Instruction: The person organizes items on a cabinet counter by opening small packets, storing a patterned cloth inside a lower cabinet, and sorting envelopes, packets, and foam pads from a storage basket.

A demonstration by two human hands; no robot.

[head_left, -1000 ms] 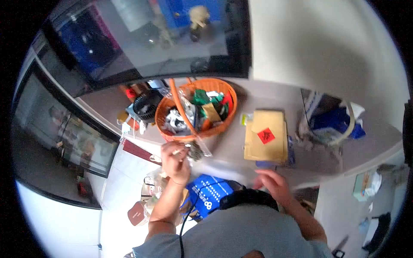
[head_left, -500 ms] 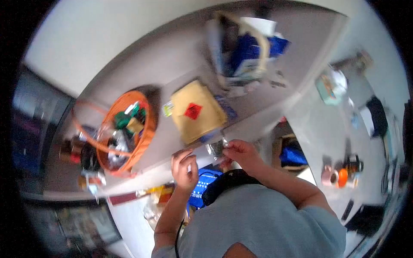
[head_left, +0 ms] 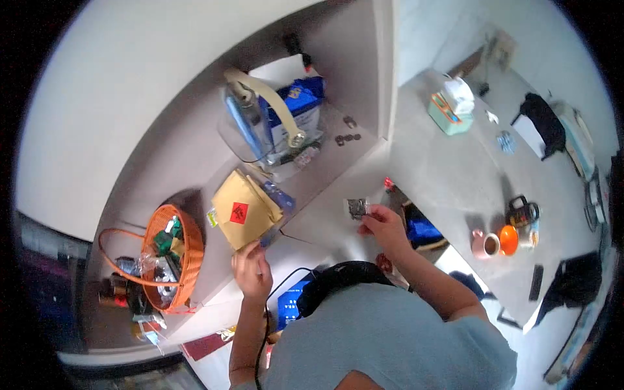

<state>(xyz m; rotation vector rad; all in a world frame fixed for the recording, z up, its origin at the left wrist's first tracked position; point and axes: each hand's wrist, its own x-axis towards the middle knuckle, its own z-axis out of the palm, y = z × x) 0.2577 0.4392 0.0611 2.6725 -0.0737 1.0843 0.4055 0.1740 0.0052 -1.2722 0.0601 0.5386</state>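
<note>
The right hand [head_left: 383, 227] pinches a small clear plastic packet [head_left: 356, 208] above the grey surface [head_left: 325, 221]; the left hand [head_left: 252, 272], loosely curled and holding nothing, sits just below the tan cardboard box [head_left: 244, 209].

Bare counter [head_left: 325, 224] between envelope [head_left: 244, 209], packet [head_left: 356, 208]
</note>
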